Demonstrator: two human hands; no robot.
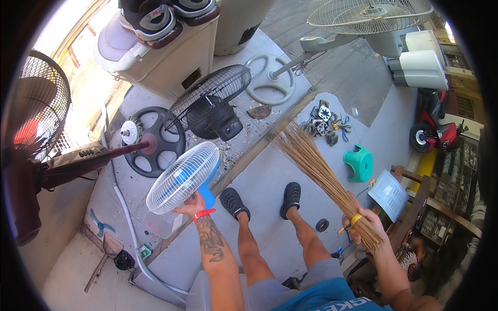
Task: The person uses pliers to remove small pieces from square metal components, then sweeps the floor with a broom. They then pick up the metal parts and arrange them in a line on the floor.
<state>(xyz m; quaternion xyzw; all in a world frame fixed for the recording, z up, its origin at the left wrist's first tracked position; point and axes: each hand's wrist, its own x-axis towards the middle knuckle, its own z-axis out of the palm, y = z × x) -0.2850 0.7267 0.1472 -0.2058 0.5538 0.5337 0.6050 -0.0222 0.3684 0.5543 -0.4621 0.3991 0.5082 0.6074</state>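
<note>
"Two bare hands in view. What has the right hand (363, 225) got?"

"A stick broom (316, 176). Fingers clamped around its bound end, by the yellow band (356, 218); loose bristle ends spread toward the upper left, near a cluster of metal motor parts (321, 118)."

"And the left hand (191, 205)?"

"Against the lower part of a small fan (181, 179), white cage, blue body. Fingers partly hidden by the cage; cannot tell whether they close on it. Red band (204, 213) at that wrist."

"Position of the small fan?"

"Left of the person's feet, cage tilted. Black fan (213, 106) just beyond it. Dark spoked fan base (155, 150) to its upper left, bearing a maroon stand."

"Floor nearby?"

"Pale tiles, debris scattered around the black fan. Pliers (343, 127) beside the motor parts. Green stool (359, 163) right of the broom; dark ring (322, 225) below it, near the right foot."

"Lower left?"

"Blue fan blade (101, 224), loose on the floor, near a long-handled dustpan (111, 243)."
</note>
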